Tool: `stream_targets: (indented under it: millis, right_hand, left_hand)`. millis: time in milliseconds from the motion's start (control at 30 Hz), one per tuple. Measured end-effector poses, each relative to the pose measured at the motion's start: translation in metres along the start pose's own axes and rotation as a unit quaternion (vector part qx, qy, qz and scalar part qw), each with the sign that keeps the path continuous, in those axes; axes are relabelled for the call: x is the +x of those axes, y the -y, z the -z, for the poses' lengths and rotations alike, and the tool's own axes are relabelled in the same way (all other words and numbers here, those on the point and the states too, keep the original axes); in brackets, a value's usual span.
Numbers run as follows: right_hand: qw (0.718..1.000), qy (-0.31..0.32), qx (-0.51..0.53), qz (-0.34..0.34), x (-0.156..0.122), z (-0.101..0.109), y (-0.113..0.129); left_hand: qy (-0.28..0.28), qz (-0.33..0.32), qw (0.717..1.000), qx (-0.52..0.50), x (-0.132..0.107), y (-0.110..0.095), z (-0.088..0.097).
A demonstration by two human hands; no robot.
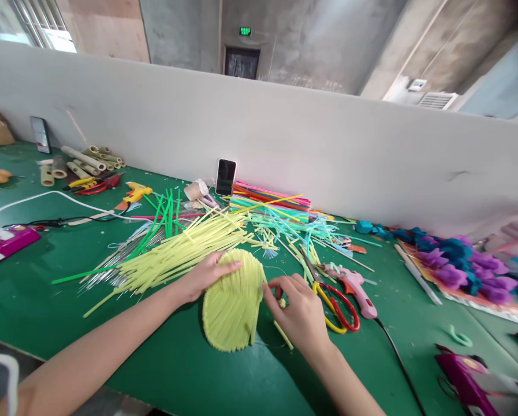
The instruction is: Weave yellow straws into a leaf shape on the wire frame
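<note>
A rounded, ribbed panel of pale yellow pipe cleaners is held above the green table. My left hand is closed on its upper left edge, thumb lying across the front and the other fingers mostly hidden behind. At the panel's right edge, my right hand pinches with thumb and forefinger; what sits between the tips is too small to make out. A thin thread or wire loops near those fingers. Beneath the right hand lies a short yellow pipe-cleaner piece. Scissors with red and yellow handles rest just right of it.
Behind the panel spreads a bundle of yellow pipe cleaners. A pink glue gun lies right, its cord trailing forward; a yellow glue gun lies back left. A phone leans on the white partition. Purple flowers sit far right.
</note>
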State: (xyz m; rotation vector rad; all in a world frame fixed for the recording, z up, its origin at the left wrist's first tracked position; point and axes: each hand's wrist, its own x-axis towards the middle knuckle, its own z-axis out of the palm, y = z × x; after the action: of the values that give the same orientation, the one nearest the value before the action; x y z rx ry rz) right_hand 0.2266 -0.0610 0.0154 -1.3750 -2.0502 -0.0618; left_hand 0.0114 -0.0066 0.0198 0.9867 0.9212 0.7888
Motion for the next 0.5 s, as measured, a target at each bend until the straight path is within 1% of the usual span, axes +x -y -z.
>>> stream_targets:
  millis: [133, 267, 400, 467, 500]
  right_hand:
    - [0.998, 0.007, -0.014, -0.058, 0.002, 0.003, -0.009]
    - [0.995, 0.046, -0.012, -0.087, 0.005, 0.011, -0.011]
    - [0.988, 0.081, 0.014, -0.132, 0.013, 0.032, -0.015]
    - [0.983, 0.100, -0.009, -0.151, 0.018, 0.045, -0.023]
    - [0.979, 0.121, -0.033, -0.161, 0.020, 0.052, -0.029]
  left_hand:
    - [-0.013, 0.011, 1.000, 0.007, 0.002, -0.002, 0.003]
    - [-0.006, 0.011, 1.000, 0.020, 0.003, -0.006, 0.007]
    - [-0.012, 0.019, 0.999, 0.040, 0.005, -0.008, 0.017]
    - [0.003, 0.037, 0.998, 0.052, 0.007, -0.008, 0.024]
    - [0.013, 0.048, 0.997, 0.059, 0.009, -0.007, 0.027]
